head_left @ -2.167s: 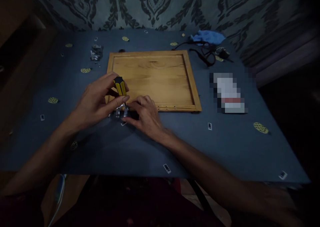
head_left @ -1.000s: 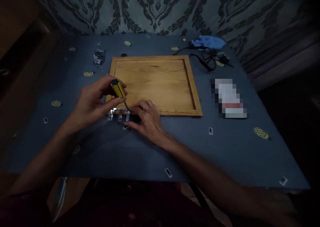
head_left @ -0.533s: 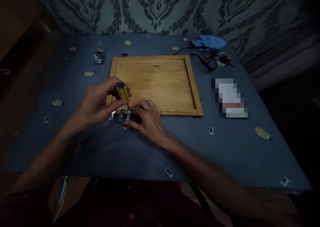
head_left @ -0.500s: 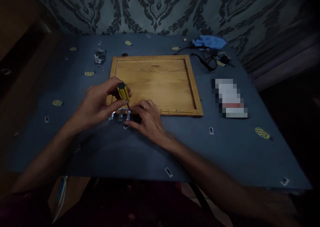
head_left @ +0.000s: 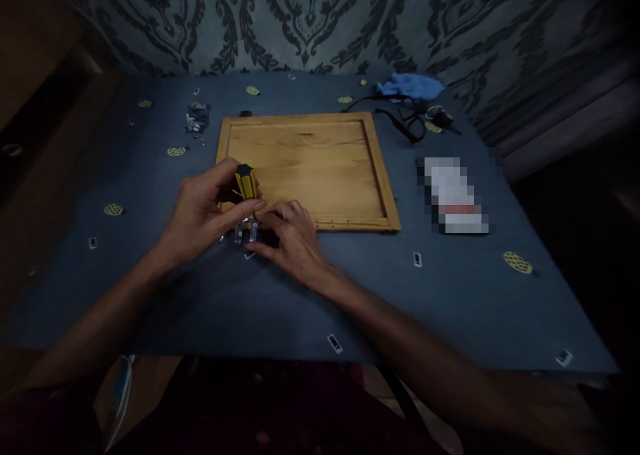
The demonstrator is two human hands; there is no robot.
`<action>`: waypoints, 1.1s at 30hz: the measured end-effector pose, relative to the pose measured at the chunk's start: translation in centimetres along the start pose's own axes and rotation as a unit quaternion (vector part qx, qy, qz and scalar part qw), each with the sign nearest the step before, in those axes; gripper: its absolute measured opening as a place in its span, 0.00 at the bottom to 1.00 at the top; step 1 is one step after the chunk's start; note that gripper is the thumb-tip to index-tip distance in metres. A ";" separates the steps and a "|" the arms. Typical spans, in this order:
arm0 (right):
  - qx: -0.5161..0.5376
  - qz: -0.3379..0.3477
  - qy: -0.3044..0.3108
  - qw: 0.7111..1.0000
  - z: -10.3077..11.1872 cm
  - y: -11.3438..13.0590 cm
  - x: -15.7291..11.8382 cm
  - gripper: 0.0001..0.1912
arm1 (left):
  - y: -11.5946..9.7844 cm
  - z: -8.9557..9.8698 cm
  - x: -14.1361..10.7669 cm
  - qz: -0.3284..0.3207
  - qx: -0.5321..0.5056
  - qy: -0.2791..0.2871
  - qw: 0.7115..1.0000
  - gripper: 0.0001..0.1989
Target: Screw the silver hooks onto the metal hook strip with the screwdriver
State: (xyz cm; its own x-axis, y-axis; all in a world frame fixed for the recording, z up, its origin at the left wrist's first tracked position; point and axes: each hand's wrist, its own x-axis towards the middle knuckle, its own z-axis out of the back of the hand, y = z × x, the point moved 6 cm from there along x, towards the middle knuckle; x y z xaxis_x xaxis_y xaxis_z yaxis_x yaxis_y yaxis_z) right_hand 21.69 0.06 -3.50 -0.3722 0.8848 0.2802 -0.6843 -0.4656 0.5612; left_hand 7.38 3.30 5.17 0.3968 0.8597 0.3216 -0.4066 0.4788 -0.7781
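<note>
Grasping yellow-and-black-handled screwdriver (head_left: 246, 183) in left grip (head_left: 203, 201), you pinch slim silvery metal bracket (head_left: 253, 233) in right grip (head_left: 296, 240), likely steadying it.

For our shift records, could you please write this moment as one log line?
Left hand: holds screwdriver, pointing down at metal fitting | Right hand: at same metal fitting | Wooden panel: flat on table

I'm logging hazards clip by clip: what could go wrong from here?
The yellow-and-black screwdriver in the left hand points down at the metal fittings, with the right hand close by; a slip could jab its fingers or scratch the wooden panel. The tiny loose pieces beside the metal pile might get knocked away and lost.
</note>
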 end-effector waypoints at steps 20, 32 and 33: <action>0.016 -0.005 0.007 1.000 0.0 0.0 0.0 0.25 | -0.7 0.7 0.0 -0.021 0.036 -0.034 0.999 0.15; 0.010 -0.006 0.009 1.000 0.3 0.3 0.1 0.28 | -0.7 1.2 0.0 -0.034 0.016 -0.033 0.999 0.15; 0.011 -0.005 0.009 1.000 0.3 0.3 0.1 0.28 | -0.7 1.4 0.0 -0.036 0.002 -0.038 0.999 0.15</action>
State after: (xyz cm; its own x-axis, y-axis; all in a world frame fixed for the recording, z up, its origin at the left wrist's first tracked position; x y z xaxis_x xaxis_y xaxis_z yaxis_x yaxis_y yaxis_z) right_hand 21.64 0.02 -3.09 -0.3774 0.8887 0.2604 -0.6738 -0.4564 0.5811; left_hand 6.52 3.19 6.44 0.3624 0.8336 0.4168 -0.3831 0.5409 -0.7487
